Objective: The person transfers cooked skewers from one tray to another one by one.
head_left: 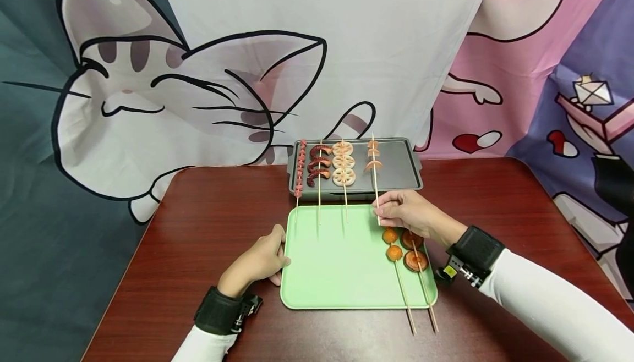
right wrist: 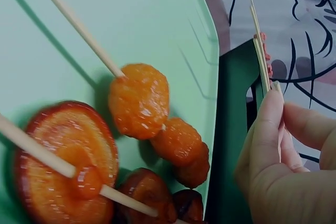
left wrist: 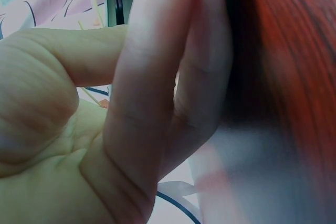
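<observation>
My left hand grips the left edge of a light green tray; the left wrist view shows its fingers close up. With thumb and fingers my right hand pinches the bare stick end of a skewer of pale pinkish pieces, whose food end is over the grey baking tray. Below that hand, on the green tray's right side, lie a skewer of orange balls and a skewer of brown mushroom caps. The right wrist view shows these orange balls large.
On the grey tray's left part lie a skewer of pink pieces, one of dark red tentacles and one of lotus root slices. Their sticks reach over the green tray's far edge. Both trays stand on a reddish-brown table before a printed cloth.
</observation>
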The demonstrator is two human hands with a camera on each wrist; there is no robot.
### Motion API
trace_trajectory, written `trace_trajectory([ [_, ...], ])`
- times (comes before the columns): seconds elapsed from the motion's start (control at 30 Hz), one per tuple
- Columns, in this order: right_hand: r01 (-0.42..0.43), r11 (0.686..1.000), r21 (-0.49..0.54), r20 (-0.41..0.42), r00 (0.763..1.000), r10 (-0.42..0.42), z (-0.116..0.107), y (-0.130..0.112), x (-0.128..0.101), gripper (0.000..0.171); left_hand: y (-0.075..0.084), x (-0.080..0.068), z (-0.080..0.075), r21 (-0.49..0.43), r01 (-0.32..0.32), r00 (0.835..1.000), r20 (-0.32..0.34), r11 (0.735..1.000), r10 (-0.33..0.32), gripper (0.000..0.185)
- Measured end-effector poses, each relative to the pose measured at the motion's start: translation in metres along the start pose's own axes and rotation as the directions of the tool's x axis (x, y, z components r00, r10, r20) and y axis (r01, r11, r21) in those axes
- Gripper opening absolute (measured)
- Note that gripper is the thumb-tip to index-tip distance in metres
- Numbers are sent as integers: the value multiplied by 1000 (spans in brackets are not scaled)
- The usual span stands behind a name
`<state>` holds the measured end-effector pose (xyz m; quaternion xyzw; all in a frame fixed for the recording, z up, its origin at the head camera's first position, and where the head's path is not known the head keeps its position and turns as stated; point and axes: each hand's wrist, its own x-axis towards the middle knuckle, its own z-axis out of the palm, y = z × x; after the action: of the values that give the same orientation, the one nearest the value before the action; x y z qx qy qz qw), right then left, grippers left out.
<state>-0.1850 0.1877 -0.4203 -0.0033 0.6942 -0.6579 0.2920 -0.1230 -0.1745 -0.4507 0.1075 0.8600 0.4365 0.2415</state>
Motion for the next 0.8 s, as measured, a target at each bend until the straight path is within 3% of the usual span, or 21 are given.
trace_trajectory([
  [0.37, -8, 1000, -11, 14, 1000, 9, 5, 3, -19, 30, 0, 0, 0, 3, 7, 1000, -4, 1000, -7, 28],
  [0.8, 20, 998, -62, 101, 995, -14, 15, 11, -40, 16, 0, 1, 1, 10, 20, 1000, -13, 1000, -20, 28],
])
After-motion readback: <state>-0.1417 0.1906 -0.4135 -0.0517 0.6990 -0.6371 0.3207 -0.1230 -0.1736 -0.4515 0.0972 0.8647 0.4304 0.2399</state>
